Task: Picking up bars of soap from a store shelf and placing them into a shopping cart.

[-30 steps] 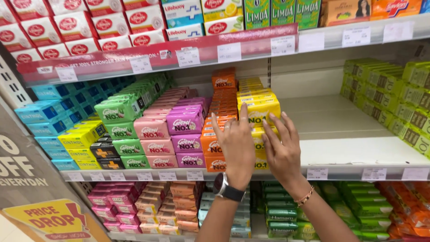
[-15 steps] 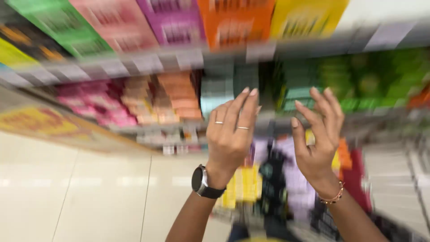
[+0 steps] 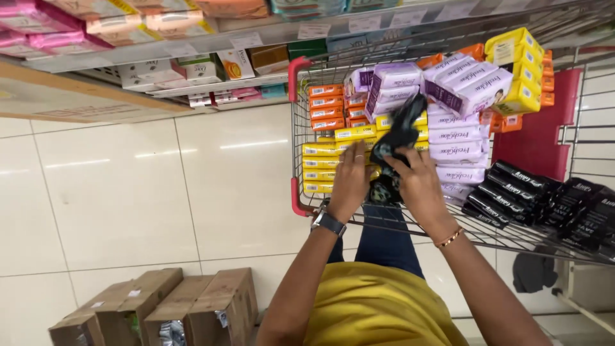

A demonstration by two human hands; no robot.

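Observation:
I look down into a wire shopping trolley point(image 3: 296, 192) packed with boxed soaps. My left hand point(image 3: 349, 182), with a watch on its wrist, and my right hand point(image 3: 419, 186), with a bracelet, are close together over the trolley's near end. Both grip a dark crumpled cloth point(image 3: 400, 131) that sticks up between them above the boxes. Under my left hand lie flat yellow boxes point(image 3: 330, 150). Purple and white boxes point(image 3: 461, 90) are stacked just beyond my right hand. The lower part of the cloth is hidden by my fingers.
Orange boxes point(image 3: 327, 102) and yellow boxes point(image 3: 516, 48) fill the trolley's far side, and black packs point(image 3: 532, 192) lie at its right. Store shelves point(image 3: 192, 45) with more boxes run along the top. Open cardboard cartons point(image 3: 160, 307) stand on the tiled floor at lower left.
My view has swung down from the shelf of soap boxes to the trolley. Both hands left the shelf empty and open, and now hold the dark cloth over the trolley.

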